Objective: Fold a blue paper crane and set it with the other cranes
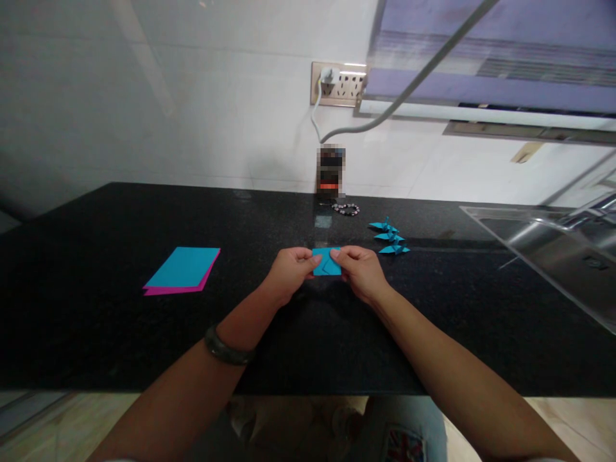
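Note:
A small folded piece of blue paper [327, 266] is held up between my two hands, over the black counter. My left hand [292, 269] pinches its left edge, thumb on the near face. At the opposite edge my right hand [362, 269] grips it the same way, with the thumb over the upper right part. Crease lines and a flap show on the paper's face. Several folded blue paper cranes [394, 249] stand in a row to the right, beyond my right hand. To the left lies a stack of blue and pink paper sheets [183, 267].
The black countertop [120, 340] runs up to a white wall. A beaded bracelet [346, 210] lies near a pixelated dark object [330, 170] at the back. A steel sink [568, 250] is set in at the right. A cable [409, 90] hangs from above near the wall socket [339, 83].

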A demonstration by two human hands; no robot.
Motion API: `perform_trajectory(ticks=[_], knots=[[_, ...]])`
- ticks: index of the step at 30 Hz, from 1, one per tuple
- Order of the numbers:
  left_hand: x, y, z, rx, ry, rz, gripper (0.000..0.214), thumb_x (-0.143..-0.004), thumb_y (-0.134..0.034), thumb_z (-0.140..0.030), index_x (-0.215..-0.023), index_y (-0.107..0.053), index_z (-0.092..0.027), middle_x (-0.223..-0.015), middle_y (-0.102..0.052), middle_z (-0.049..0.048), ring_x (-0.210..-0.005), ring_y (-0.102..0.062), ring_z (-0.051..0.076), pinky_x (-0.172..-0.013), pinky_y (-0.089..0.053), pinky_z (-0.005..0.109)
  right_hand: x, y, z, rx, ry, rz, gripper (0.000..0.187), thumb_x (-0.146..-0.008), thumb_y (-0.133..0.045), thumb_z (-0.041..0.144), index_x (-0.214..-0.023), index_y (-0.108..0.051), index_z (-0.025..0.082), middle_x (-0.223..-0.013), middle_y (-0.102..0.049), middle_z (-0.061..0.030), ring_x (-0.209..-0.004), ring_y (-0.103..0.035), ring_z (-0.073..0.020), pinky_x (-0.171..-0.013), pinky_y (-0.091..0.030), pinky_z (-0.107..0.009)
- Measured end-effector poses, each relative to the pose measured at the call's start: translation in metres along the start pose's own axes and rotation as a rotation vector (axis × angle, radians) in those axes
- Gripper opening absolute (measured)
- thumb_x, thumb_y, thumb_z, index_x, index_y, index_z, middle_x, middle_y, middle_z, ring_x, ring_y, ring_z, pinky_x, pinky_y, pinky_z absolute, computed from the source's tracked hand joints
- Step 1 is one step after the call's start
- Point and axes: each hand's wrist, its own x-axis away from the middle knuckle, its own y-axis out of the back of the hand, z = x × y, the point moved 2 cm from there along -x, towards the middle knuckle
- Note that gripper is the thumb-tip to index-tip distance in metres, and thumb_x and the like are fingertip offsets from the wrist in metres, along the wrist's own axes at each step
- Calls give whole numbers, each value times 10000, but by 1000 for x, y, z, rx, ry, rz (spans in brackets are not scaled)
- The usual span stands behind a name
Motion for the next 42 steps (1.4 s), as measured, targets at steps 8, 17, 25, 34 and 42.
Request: perform_trajectory(ticks=[8, 17, 25, 34, 42], knots=[[2, 2, -5, -269, -176, -43, 212, -674, -586, -325, -586, -570, -132, -501, -482, -32, -460, -403, 70, -425, -294, 188, 2, -3, 3, 65, -11, 48, 230, -637, -648, 364, -626, -547, 158, -496, -471, 47, -418, -380, -61, -401, -282, -203], [2, -4, -4, 54, 53, 30, 363, -735, -515, -467, -792, -599, -118, -683, -630, 48, -615, -600, 135, -601, -475, 267, -3, 2, -2, -75, -56, -32, 263, -595, -678, 383, -605, -537, 161, -481, -473, 49, -387, -358, -59, -373, -252, -207], [2, -1, -3, -15, -25, 4, 214, -682, -613, -280, -806, -625, -106, -689, -641, 38, -630, -583, 115, -640, -469, 247, -3, 2, -1, -93, -50, 0, 257, -607, -675, 367, -592, -521, 161, -464, -444, 62, -377, -348, -52, -366, -237, -203], [1, -1, -3, -34, -38, -13, 216, -687, -606, -306, -784, -607, -114, -690, -626, 32, -654, -585, 125, -658, -486, 265, -2, 0, -2, -62, -55, 8, 264, -604, -667, 385, -596, -528, 161, -464, -452, 58, -383, -349, -52, -372, -238, -200], [1, -2, -1, -5, -31, 58, 216, -754, -524, -289, -860, -604, -119, -751, -635, 40, -705, -590, 128, -720, -481, 289, -3, 0, -1, -83, -53, 7, 232, -614, -664, 351, -602, -542, 155, -479, -467, 54, -394, -362, -48, -377, -251, -193]])
